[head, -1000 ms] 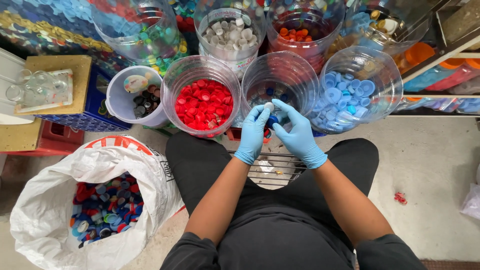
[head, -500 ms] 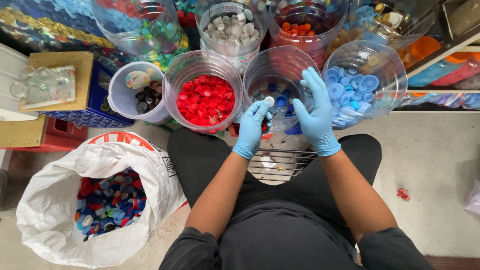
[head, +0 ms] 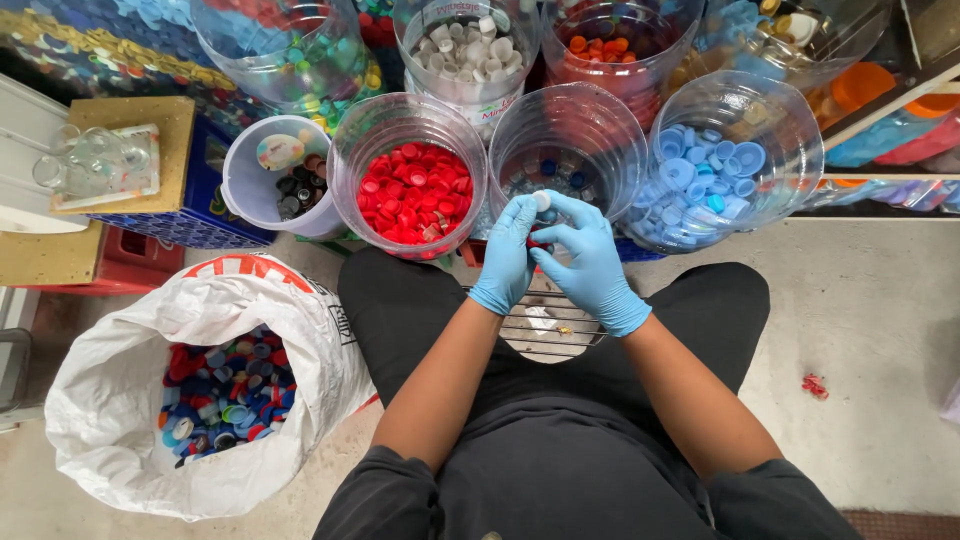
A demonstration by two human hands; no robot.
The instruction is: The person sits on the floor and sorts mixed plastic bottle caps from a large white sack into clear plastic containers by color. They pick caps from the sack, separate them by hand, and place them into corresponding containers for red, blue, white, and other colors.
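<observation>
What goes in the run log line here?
left hand: pinching white cap | right hand: touching it | above: clear tub

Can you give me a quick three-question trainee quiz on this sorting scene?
1. True or false: both hands wear blue gloves.
2. What colour are the caps in the tub left of the hands?
3. The white sack sits on the person's: A left, B right?

Key:
1. True: left hand, right hand.
2. Red: tub of red caps.
3. A: white sack on the left.
</observation>
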